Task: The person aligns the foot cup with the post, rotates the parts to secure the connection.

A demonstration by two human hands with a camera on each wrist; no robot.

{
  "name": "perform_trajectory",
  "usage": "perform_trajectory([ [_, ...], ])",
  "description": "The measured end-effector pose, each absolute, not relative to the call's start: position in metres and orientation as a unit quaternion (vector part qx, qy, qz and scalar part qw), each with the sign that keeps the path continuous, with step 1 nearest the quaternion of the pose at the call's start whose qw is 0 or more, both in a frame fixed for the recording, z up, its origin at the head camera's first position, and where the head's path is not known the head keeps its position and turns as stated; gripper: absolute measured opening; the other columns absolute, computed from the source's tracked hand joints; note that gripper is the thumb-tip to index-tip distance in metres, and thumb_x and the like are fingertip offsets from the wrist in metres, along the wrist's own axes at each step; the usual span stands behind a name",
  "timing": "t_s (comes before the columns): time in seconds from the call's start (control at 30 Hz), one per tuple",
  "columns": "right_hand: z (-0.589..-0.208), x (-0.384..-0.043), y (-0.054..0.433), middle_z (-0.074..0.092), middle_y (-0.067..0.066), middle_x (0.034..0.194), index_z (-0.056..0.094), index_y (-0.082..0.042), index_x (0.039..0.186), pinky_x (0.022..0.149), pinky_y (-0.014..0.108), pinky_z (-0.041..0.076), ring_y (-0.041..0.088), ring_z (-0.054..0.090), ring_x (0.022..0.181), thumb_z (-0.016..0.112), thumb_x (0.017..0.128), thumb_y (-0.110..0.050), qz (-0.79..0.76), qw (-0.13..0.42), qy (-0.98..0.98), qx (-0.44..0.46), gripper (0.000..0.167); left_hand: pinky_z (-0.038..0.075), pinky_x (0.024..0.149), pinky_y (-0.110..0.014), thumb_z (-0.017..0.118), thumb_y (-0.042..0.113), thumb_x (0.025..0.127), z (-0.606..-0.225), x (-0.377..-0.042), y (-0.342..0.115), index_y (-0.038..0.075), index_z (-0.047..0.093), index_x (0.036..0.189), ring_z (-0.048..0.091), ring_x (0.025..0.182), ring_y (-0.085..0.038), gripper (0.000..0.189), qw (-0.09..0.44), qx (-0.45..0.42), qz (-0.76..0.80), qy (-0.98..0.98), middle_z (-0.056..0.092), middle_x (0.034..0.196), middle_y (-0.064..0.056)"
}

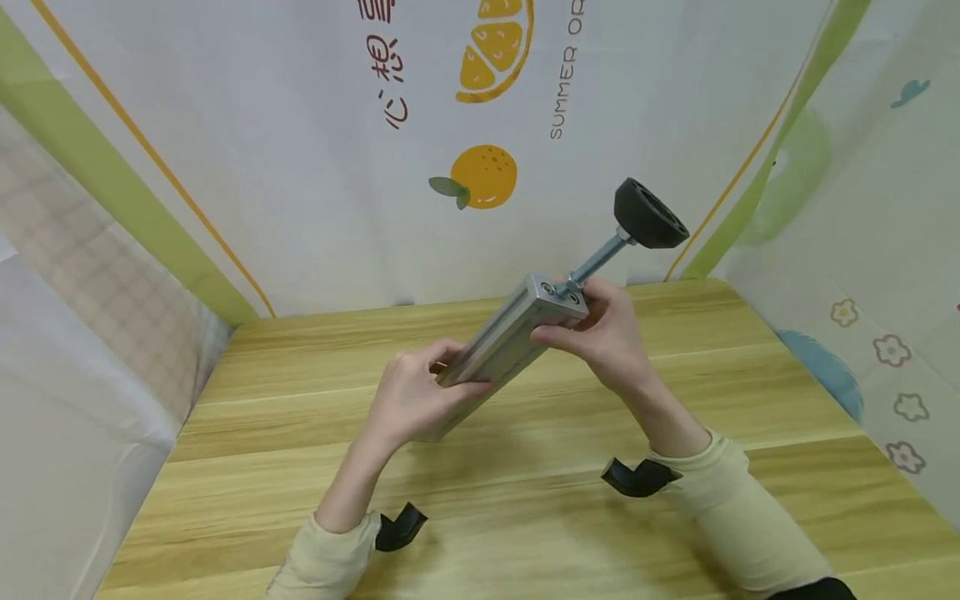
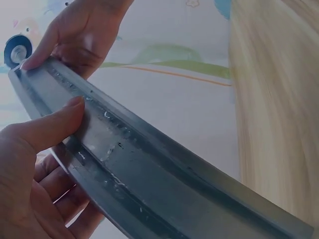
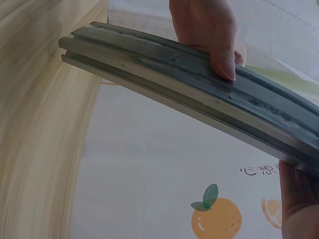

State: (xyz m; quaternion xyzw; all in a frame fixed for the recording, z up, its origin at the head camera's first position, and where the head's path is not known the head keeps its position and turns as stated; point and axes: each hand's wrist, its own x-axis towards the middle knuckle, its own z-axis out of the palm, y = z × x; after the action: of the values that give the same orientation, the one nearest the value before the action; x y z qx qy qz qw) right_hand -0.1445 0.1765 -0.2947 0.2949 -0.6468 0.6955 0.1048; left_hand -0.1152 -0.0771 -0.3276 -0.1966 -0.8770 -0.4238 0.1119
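Both hands hold a grey slotted aluminium profile point(image 1: 504, 346), tilted with its upper end to the right. From that end a threaded rod point(image 1: 597, 260) sticks out, carrying a black round leveling foot point(image 1: 648, 215). The left hand point(image 1: 411, 392) grips the lower part, thumb across the near face and fingers curled underneath, as the left wrist view shows. Close to the rod end, the right hand point(image 1: 609, 337) grips the profile between thumb and fingers. In the right wrist view the profile's slots and far open end point(image 3: 75, 47) are visible.
A wood-grain table point(image 1: 300, 467) lies under the hands. Behind it hangs a white cloth point(image 1: 322, 167) printed with oranges, and more printed cloth point(image 1: 900, 275) stands on the right. Black curved pieces point(image 1: 637, 477) stick out from both sleeves.
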Motion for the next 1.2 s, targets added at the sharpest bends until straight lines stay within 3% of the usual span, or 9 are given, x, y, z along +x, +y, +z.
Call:
perform_trajectory([
  [0.3,-0.310,-0.146,0.178,0.075,-0.008,0.104,0.075,-0.020,0.108,0.076,0.023,0.058,0.007,0.072,0.092,0.087,0.074,0.001,0.708,0.094,-0.633,0.297,0.041,0.058,0.071,-0.033,0.091,0.032,0.074,-0.325,-0.116,-0.088,0.021,0.076,0.107,0.075,0.080,-0.013,0.038,0.091,-0.187,-0.380,-0.901,0.080,0.098,0.000],
  [1.2,-0.341,-0.151,0.181,0.074,-0.008,0.099,0.072,-0.017,0.105,0.074,0.019,0.055,0.004,0.071,0.088,0.080,0.074,0.012,0.723,0.076,-0.622,0.290,0.043,0.051,0.069,-0.031,0.090,0.041,0.073,-0.325,-0.125,-0.099,0.025,0.075,0.103,0.067,0.075,-0.010,0.037,0.060,-0.193,-0.313,-0.928,0.078,0.092,0.006],
])
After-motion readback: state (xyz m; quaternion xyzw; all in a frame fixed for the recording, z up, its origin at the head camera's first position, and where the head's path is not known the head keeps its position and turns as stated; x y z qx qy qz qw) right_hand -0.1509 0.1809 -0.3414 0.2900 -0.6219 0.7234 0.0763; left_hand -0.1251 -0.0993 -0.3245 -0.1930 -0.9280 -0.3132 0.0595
